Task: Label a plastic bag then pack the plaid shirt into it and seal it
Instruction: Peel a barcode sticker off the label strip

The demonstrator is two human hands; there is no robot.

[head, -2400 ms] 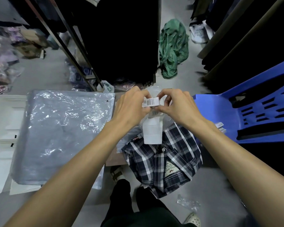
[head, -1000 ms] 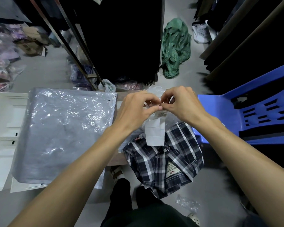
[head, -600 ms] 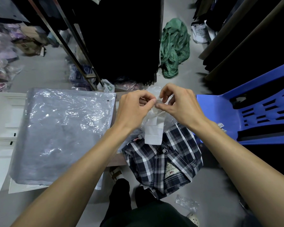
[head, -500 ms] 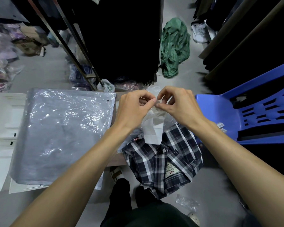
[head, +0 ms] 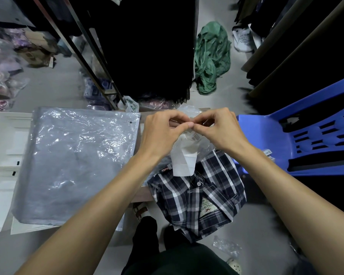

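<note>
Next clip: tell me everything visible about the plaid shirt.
The plaid shirt is woven cloth checked in navy, white and grey, folded into a compact bundle with buttoned placket and chest pocket facing up. A cream brand patch sits near its lower edge. It lies below both hands, partly over a table's edge, apparently resting on the person's lap. A white paper strip and clear plastic bag hang over its top edge. Neither hand touches it; it is not yet bagged.

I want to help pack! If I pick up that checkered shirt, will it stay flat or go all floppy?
Probably floppy: the plaid shirt is soft folded cloth, already drooping at its edges. It likely unfolds if lifted by one corner, and looks light.
</note>
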